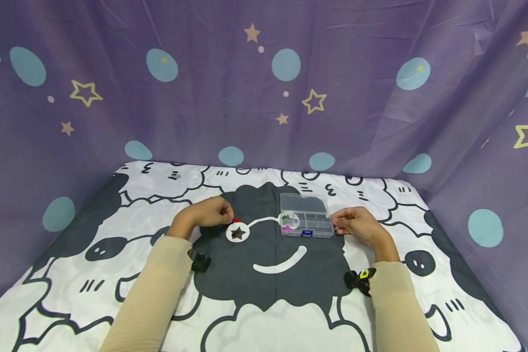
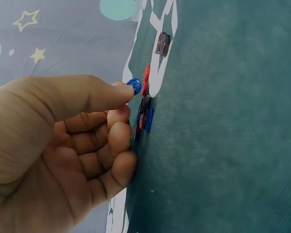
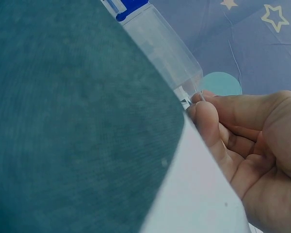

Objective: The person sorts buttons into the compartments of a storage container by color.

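Observation:
My left hand [image 1: 211, 211] pinches a small blue button [image 2: 134, 86] between thumb and index finger, just above the cloth. Beneath and beside those fingertips lie loose pieces, among them a red one [image 2: 146, 80], a blue one [image 2: 150, 120] and some dark ones. A brown star-shaped piece [image 1: 237, 233] is close by on a white printed circle. Thumb and fingertips of my right hand [image 1: 356, 224] grip the right end of a clear plastic compartment box [image 1: 320, 229]. Its lid [image 1: 303, 203] stands raised at the back, and pink pieces [image 1: 287, 228] and green pieces [image 1: 285, 218] sit in its left part.
A cloth with cartoon sheep [image 1: 273, 288] covers the table. Behind and at both sides hangs a purple curtain [image 1: 229, 107] with stars and blue dots. The box has a dark blue latch [image 1: 307, 233] at its front.

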### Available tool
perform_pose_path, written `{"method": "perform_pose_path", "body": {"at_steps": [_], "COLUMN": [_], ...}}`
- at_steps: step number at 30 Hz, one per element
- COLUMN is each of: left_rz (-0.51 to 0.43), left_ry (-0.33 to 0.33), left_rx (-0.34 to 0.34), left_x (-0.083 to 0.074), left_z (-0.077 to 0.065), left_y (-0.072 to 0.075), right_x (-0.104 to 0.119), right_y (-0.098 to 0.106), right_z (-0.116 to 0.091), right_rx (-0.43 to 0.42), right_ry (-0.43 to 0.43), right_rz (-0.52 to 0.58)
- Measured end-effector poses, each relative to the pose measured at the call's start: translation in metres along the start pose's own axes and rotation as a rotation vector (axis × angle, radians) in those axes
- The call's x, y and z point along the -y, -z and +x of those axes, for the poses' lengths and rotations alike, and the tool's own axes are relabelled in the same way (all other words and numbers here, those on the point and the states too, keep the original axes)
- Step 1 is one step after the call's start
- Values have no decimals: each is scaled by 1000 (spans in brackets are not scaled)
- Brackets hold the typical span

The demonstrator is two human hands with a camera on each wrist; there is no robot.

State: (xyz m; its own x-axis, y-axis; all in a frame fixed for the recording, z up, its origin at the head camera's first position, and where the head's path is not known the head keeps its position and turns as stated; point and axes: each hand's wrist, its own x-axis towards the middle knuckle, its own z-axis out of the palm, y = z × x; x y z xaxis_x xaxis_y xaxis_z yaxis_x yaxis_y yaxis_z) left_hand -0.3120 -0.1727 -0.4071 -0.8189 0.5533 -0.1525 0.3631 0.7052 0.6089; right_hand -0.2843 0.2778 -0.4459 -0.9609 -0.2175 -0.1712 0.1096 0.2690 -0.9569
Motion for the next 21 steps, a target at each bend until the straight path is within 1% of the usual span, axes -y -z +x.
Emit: {"method": "perform_pose_path", "body": {"at_steps": [7,13,16,21], "left_rz": [-28,-43,-41,-24], "left_ry": [12,-33,-43,-78], "left_rx": [-22,-27,-36,-54], "left_x": [-4,-10,-14,-25], "left_z": [1,5,8,13], "left_y": [-2,-3,-2,1], "right_x": [-1,0,0,1], "right_y": [-1,-1,-2,-2], "right_z": [0,-1,-1,-1], "right_rx": [5,5,5,1], "right_ry": [12,20,15,13], "right_rz": [-14,-25,-25,-17]}}
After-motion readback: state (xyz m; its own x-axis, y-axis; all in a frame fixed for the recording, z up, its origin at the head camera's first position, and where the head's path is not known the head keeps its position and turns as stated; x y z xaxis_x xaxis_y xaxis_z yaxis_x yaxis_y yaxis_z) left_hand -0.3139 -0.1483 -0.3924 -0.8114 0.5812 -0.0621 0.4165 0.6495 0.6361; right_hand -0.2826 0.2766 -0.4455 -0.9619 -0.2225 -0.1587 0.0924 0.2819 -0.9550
